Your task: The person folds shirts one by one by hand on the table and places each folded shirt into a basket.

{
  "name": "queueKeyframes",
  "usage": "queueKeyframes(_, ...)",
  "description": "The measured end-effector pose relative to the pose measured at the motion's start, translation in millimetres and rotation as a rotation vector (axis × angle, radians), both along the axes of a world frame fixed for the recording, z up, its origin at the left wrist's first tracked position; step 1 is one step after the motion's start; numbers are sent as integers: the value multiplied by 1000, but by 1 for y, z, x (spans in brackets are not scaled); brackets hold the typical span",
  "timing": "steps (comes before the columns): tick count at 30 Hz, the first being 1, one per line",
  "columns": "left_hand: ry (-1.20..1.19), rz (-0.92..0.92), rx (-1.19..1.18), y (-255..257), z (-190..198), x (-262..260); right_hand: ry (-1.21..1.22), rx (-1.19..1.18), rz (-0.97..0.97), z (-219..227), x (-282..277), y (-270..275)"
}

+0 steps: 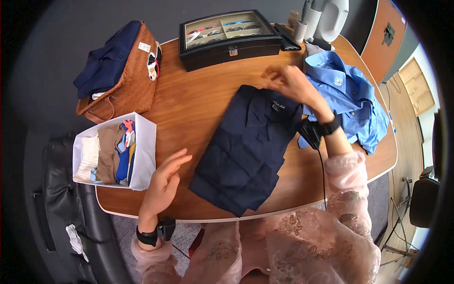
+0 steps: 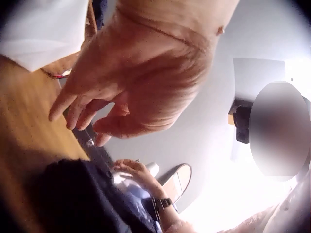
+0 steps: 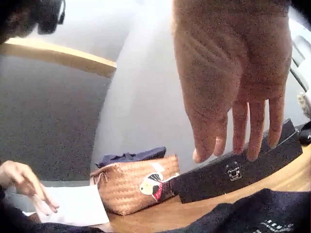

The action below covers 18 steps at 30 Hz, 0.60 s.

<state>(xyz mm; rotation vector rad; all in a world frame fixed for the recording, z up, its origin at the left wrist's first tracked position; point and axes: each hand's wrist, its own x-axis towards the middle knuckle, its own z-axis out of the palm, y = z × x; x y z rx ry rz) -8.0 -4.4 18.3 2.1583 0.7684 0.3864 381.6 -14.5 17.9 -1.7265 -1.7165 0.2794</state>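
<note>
A dark navy garment, folded to a rough rectangle with small white print near its neck, lies flat on the wooden table. Over its upper right corner hovers my right hand, fingers loosely bent and holding nothing. In the right wrist view the fingers of the right hand hang down, extended and apart. To the garment's left, my left hand is raised beside the table's front edge with relaxed fingers and nothing in them. The left wrist view shows this left hand with its palm in sight.
A light blue collared shirt lies rumpled at the right. At the left stand a white box of folded clothes and a tipped woven basket with navy cloth. A black glass-topped case with eyewear sits at the back, near white containers.
</note>
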Motion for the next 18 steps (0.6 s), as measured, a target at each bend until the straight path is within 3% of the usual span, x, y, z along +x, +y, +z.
queueKeyframes(3,-62,154,-251,3,-13,29,131,-199,49,19,-2,-48)
queueKeyframes(5,3,97,-224,11,-32,49,452,-382,104,6,3,-77)
queueKeyframes(8,87,8,-134,19,-43,74,384,-656,173,-11,4,-115)
queueKeyframes(10,33,-52,-293,20,-37,86,373,-786,240,-31,4,-132)
queueKeyframes(11,32,-58,-287,21,-40,90,514,-807,201,-30,-6,-135)
queueKeyframes(13,-38,-104,-555,26,-55,94,718,-785,148,-33,-27,-131)
queueKeyframes(14,-68,-86,-585,25,-61,94,715,-787,110,-32,-37,-128)
queueKeyframes(16,-133,-58,-747,18,-60,95,486,-764,148,-39,-42,-120)
queueKeyframes(17,-125,-35,-816,15,-51,95,604,-663,251,-48,-38,-120)
queueKeyframes(18,-154,-74,-897,14,-53,94,550,-585,261,-43,-44,-115)
